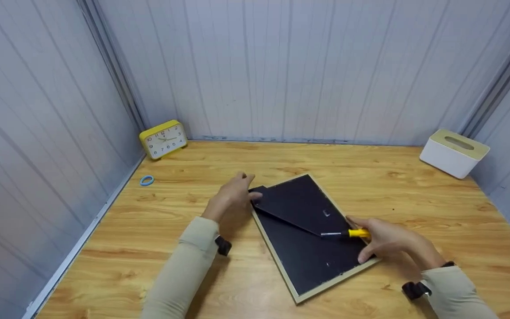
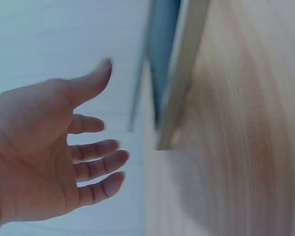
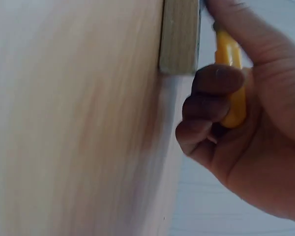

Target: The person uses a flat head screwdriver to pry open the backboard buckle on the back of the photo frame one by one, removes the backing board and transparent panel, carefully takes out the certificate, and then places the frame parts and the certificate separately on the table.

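A picture frame (image 1: pixel 338 278) with a pale rim lies back-side up on the table, showing its black backing (image 1: pixel 301 261). One thin black flap (image 1: pixel 281 208) stands slightly raised over it, poking past the upper left corner; the left wrist view shows a gap beneath. Near that corner is my left hand (image 1: pixel 233 194), fingers spread and holding nothing; its thumb (image 2: pixel 96 83) appears apart from the flap in the left wrist view. My right hand (image 1: pixel 390 238) grips a yellow-handled screwdriver (image 1: pixel 359 233) at the frame's right edge. The screwdriver's metal tip reaches the flap's edge.
A yellow alarm clock (image 1: pixel 164 139) stands at the back left, with a blue ring (image 1: pixel 147 180) in front of it. At the back right is a white tissue box (image 1: pixel 452 155) with a pale lid. Panelled walls (image 1: pixel 264 71) border the wooden table (image 1: pixel 117 257).
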Tool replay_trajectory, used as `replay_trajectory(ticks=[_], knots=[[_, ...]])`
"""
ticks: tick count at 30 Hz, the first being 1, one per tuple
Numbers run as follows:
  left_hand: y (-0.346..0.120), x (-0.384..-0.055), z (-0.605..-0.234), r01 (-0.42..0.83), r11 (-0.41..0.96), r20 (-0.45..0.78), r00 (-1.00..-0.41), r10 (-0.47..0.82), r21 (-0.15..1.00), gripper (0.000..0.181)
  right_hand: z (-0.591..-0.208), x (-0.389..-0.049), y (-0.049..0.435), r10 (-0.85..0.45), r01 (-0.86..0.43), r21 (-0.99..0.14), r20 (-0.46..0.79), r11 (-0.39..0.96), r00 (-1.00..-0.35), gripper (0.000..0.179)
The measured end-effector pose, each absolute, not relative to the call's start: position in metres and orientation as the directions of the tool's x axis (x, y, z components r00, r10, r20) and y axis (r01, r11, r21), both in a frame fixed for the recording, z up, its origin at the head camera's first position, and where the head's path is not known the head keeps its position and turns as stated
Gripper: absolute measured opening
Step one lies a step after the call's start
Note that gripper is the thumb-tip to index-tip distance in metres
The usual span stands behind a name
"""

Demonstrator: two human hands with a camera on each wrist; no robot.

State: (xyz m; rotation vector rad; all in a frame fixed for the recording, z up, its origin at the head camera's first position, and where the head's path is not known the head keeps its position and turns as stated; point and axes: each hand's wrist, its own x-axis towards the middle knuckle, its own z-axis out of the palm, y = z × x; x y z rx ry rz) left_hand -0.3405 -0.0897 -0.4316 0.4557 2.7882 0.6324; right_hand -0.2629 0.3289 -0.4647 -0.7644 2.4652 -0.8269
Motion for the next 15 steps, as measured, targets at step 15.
replay_trajectory(ticks=[15], knots=[[-0.098, -0.351, -0.443, 0.177, 0.785, -0.355, -0.818, 0.453, 0.593, 0.131, -0.458, -0.281, 0.346, -0.55, -0.248, -0.68, -0.269, 0.69, -0.791, 0.099]])
